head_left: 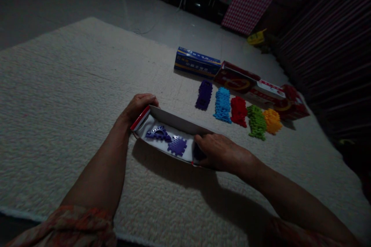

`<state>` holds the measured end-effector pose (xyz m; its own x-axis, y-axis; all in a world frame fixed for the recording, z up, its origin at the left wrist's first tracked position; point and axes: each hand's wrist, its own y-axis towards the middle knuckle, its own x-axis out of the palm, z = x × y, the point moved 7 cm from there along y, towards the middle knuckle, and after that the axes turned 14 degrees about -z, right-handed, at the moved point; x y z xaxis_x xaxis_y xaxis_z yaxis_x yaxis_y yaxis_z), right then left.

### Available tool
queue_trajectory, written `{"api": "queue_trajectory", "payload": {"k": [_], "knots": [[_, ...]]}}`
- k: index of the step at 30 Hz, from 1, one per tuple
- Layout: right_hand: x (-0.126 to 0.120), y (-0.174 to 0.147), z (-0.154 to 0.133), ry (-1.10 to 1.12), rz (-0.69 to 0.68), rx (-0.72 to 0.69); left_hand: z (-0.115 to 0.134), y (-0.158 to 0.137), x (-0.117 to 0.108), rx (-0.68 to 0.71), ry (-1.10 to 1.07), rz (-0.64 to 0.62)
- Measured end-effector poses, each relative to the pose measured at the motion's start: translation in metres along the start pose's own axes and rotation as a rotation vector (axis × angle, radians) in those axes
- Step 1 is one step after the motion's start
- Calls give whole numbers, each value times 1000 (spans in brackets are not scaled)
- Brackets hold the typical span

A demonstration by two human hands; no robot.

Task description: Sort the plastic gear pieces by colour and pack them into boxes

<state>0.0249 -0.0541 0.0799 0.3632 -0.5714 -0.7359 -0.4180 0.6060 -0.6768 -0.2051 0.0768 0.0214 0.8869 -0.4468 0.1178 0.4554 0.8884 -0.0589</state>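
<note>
My left hand [139, 107] grips the left end of a long, narrow open box [176, 120] with red edges. White lining covers the inside of the box. On it lie two purple toothed plastic pieces: a flat square one [177, 145] and one with a curved opening [158, 133]. My right hand [222, 150] reaches into the right end of the box, its fingers closed over something dark that I cannot make out. Beyond the box, stacked interlocking pieces lie in a row: purple [204, 94], light blue [223, 104], red [239, 111], green [257, 122] and orange [272, 121].
A blue carton [197, 63] and several red cartons [240, 80] stand in a line behind the stacked pieces. Everything rests on a cream textured mat [87, 81]. A striped curtain [327, 58] hangs at the right; a red checked cloth [249, 4] is at the back.
</note>
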Motion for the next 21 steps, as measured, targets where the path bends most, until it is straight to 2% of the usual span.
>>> {"api": "queue_trajectory", "payload": {"k": [11,17,18,21], "knots": [[-2,0,0,-11,63,32,-1,0,-1,-10,20,10],[-27,-34,11,193,113,-89,1,0,-2,1,47,3],[-36,-42,14,239,157,-133,1,0,-2,2,44,1],[-68,-62,30,256,433,-225,1,0,-1,-9,24,7]]}}
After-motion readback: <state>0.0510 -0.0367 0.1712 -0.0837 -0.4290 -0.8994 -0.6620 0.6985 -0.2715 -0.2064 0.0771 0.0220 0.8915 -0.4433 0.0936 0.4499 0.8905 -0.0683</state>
